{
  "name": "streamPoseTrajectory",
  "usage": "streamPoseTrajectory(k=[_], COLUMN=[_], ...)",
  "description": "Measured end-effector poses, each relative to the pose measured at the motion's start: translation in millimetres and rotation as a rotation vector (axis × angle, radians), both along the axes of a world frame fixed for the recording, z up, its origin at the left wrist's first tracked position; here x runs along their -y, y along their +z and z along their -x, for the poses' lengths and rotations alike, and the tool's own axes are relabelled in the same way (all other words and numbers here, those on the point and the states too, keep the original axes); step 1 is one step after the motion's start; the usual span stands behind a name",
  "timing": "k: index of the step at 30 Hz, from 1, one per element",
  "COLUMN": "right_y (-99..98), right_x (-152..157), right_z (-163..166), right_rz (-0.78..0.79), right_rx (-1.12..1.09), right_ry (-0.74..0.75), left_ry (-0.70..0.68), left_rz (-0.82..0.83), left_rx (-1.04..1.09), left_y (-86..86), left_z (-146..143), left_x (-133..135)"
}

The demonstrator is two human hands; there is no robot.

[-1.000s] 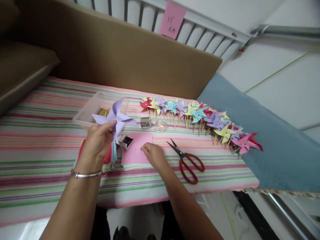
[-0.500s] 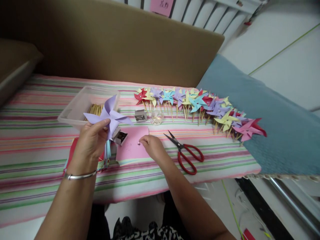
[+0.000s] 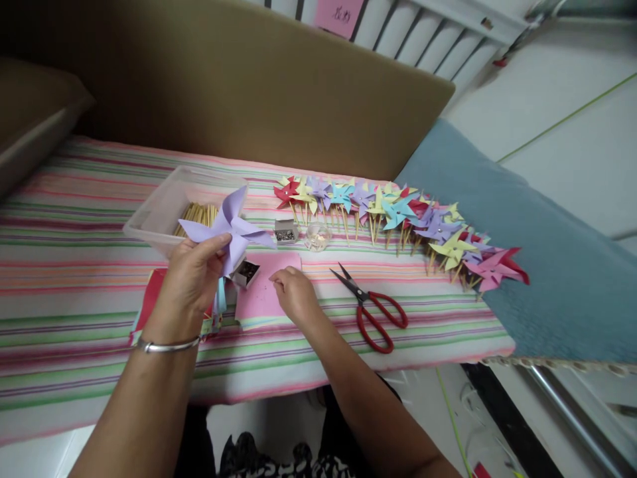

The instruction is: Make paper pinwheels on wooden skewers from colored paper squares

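Two hands work over a tabletop (image 3: 74,279) covered in striped cloth, seen from the head camera. The left hand (image 3: 192,282) holds a purple pinwheel (image 3: 226,229) up off the tabletop, with its fingers (image 3: 213,244) pinching the folded paper near the middle. No stick is on it. It hangs above an open small box (image 3: 247,272) of what look like pins and in front of a clear tub (image 3: 159,212) holding wooden sticks (image 3: 196,214).

The right hand (image 3: 293,295) rests on a pink sheet (image 3: 259,295) just right of that box, its fingertips (image 3: 273,279) drawn together and touching the sheet. Whether they pinch a pin is too small to tell. Red scissors (image 3: 371,309) lie closed-looking just right of this hand. A second small box (image 3: 285,230) and a little clear dish (image 3: 317,236) sit behind the sheet, and a long row of finished pinwheels (image 3: 398,216) on sticks runs off to the right.

Judging from this, the folding is done and the step in hand is fetching a pin from the sheet. The next move calls for a fine pinch, then lining the pin up with the pinwheel's centre while the left fingers keep the folds from springing apart.
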State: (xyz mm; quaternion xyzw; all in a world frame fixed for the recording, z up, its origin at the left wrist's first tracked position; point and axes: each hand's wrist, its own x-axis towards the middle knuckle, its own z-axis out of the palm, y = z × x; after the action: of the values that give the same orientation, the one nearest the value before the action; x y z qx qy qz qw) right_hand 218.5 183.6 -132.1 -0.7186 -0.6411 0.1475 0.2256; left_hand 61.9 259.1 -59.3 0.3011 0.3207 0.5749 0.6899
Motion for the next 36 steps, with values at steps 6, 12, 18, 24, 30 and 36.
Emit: streamPoseTrajectory(k=[6, 12, 18, 24, 30, 36], right_y=[5.1, 25.9, 33.9, 41.0, 45.6, 42.5], right_x=[-1.0, 12.4, 17.5, 23.1, 25.6, 24.2], right_z=[-11.1, -31.7, -30.8, -19.0, -20.4, -21.4], right_rz=[-0.096, -0.205, -0.388, -0.503, -0.594, -0.463], right_rx=[-0.384, -0.662, -0.737, -0.743, -0.465, -0.515], right_ry=[-0.064, -0.232, -0.272, -0.158, -0.062, -0.065], left_ry=[-0.043, -0.095, -0.131, -0.120, -0.113, -0.145], left_rz=[0.011, 0.068, 0.102, 0.172, 0.110, 0.021], left_rx=[-0.045, -0.206, -0.273, -0.298, -0.335, -0.385], left_y=[-0.2, -13.2, -20.9, -29.3, -36.5, -35.5], left_z=[-6.8, -20.8, -34.1, -45.0, -50.9, -54.1], left_x=[6.5, 11.6, 19.6, 25.1, 28.1, 34.2])
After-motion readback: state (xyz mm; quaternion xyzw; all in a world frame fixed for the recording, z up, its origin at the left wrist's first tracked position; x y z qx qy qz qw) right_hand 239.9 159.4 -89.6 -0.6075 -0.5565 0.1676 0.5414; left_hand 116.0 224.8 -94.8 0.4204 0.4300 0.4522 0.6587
